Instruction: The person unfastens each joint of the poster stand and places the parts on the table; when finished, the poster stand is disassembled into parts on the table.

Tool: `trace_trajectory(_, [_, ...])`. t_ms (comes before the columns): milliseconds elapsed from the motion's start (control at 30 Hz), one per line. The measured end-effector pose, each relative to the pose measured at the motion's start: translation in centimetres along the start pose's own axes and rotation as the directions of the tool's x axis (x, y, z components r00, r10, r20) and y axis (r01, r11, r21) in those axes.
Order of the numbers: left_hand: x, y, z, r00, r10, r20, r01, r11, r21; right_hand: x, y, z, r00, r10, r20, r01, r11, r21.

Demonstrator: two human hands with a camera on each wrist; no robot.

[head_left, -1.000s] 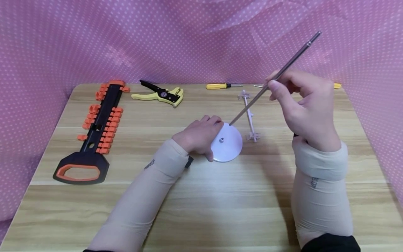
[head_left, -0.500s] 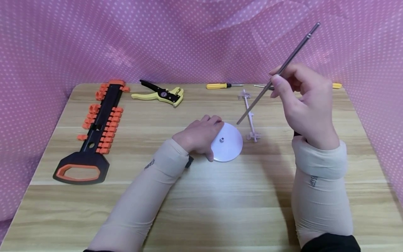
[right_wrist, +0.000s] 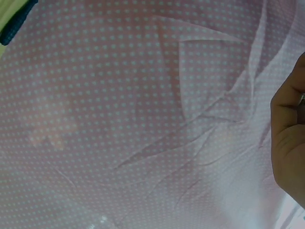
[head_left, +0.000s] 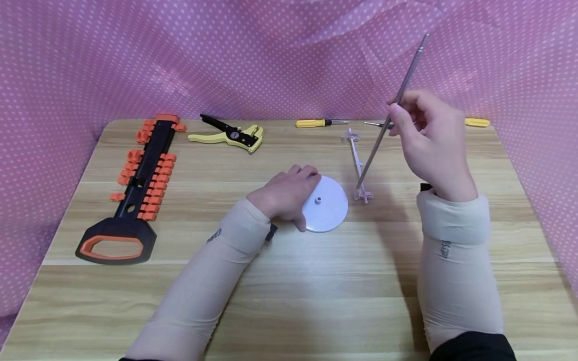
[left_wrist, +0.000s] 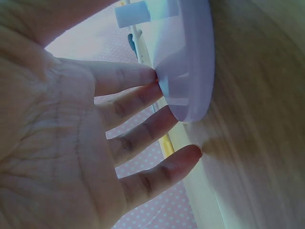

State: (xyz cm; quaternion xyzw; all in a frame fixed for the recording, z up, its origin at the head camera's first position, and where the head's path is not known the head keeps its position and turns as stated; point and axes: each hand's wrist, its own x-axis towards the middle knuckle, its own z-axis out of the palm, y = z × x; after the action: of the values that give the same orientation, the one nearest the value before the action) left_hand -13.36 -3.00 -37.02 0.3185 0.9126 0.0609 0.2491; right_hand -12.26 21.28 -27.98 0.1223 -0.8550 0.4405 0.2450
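Note:
My left hand (head_left: 289,193) holds a white round base (head_left: 329,210) at its left rim, fingers at the far side, thumb at the near side. A short hollow post stands at the base's middle. In the left wrist view three fingertips meet the base (left_wrist: 200,76), while the little finger (left_wrist: 162,174) lies below its rim. My right hand (head_left: 433,140) pinches a thin metal rod (head_left: 413,67) between thumb and fingers, tilted steeply in the air. The rod's lower tip overlaps a white bar with clear plastic end pieces (head_left: 354,148). In the right wrist view the hand (right_wrist: 286,143) shows only at the edge.
A black holder with orange clips (head_left: 151,165) lies at the left of the wooden table (head_left: 293,311). Yellow-and-black wire strippers (head_left: 235,136) and yellow-handled screwdrivers (head_left: 311,123) lie toward the back. Pink dotted cloth (head_left: 271,60) surrounds the table's back and sides.
The rod's lower tip has moved right, away from the base's far rim to over the white bar, and the rod now stands steeper. The left hand and base have stayed put.

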Motion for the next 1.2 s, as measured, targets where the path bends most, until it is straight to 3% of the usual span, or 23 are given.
trace_trajectory(200, [0.0,-0.1,0.1,1.0,0.004,-0.003,-0.004,1.0,0.001,0.2,0.6,0.0,0.998,0.063,0.03,-0.062,0.998,-0.026])
trace_trajectory(533, [-0.2,-0.1,0.0,1.0,0.006,-0.003,-0.006,1.0,-0.012,0.8,1.9,0.2,0.971,0.204,0.127,-0.22,0.966,0.134])
trace_trajectory(933, [-0.2,0.0,0.0,1.0,0.013,-0.002,-0.013,1.0,-0.009,1.2,3.7,0.3,0.918,0.354,0.177,-0.368,0.928,0.054])
trace_trajectory(1200, [-0.2,0.0,0.0,1.0,0.01,0.0,-0.01,1.0,-0.008,1.4,4.5,0.8,0.906,0.38,0.188,-0.398,0.915,0.065])
